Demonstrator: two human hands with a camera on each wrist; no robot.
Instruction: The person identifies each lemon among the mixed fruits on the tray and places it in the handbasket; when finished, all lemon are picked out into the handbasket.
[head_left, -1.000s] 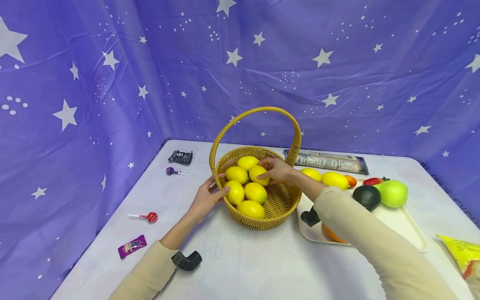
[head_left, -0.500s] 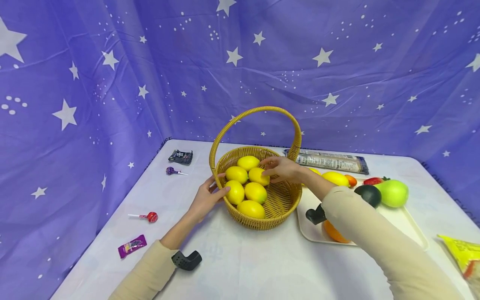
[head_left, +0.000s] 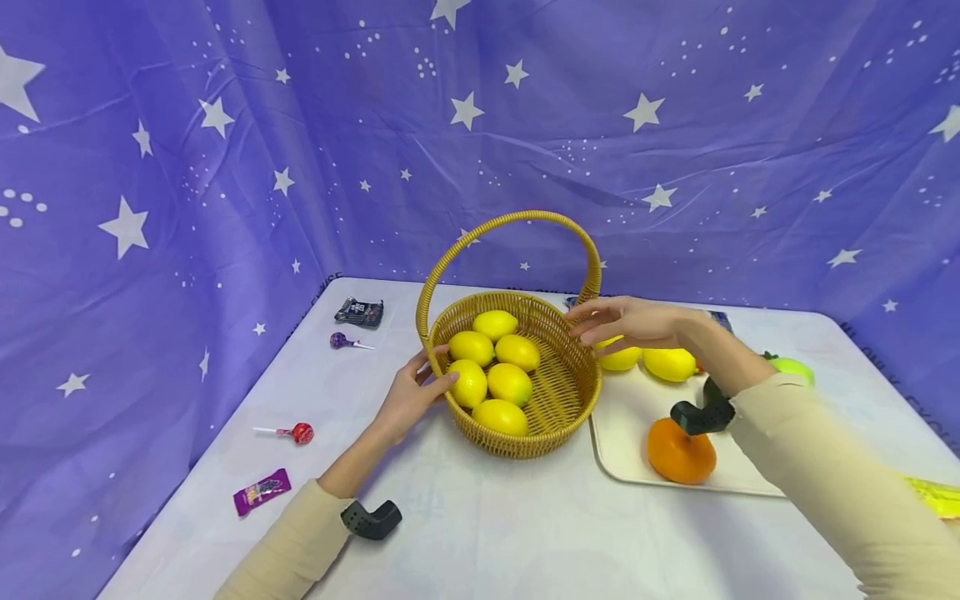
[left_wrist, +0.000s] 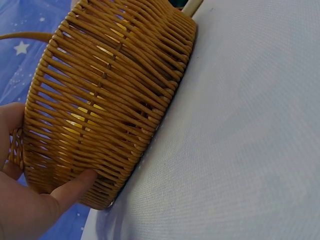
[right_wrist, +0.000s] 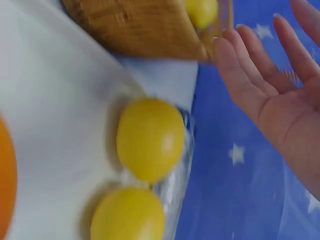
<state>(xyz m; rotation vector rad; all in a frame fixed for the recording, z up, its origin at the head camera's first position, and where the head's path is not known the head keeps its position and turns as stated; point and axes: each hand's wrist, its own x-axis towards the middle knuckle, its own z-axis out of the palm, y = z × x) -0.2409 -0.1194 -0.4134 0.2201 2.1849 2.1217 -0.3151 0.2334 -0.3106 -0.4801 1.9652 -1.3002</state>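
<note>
A round wicker basket point(head_left: 517, 446) with a tall arched handle stands mid-table, with several lemons point(head_left: 517, 353) gathered toward its left side. My left hand point(head_left: 408, 400) grips the basket's left rim. In the left wrist view, its thumb point(left_wrist: 75, 189) presses the outer wicker wall while the other fingers go over the rim. My right hand point(head_left: 637, 323) hovers at the basket's right edge with nothing in it, fingers extended. Below that hand, two lemons point(head_left: 670, 364) lie at the back of a cream tray point(head_left: 622, 433).
An orange fruit point(head_left: 681, 452) sits in the tray; a green fruit point(head_left: 793, 368) is partly behind the right arm. Lollipops point(head_left: 302, 433) and small wrapped packets point(head_left: 262, 492) lie on the left. A yellow bag point(head_left: 933, 497) is at the right edge. A starry purple curtain hangs behind.
My right hand has let go of a lemon inside the basket and moved out rightward over the rim toward the tray. My left hand keeps its place on the basket.
</note>
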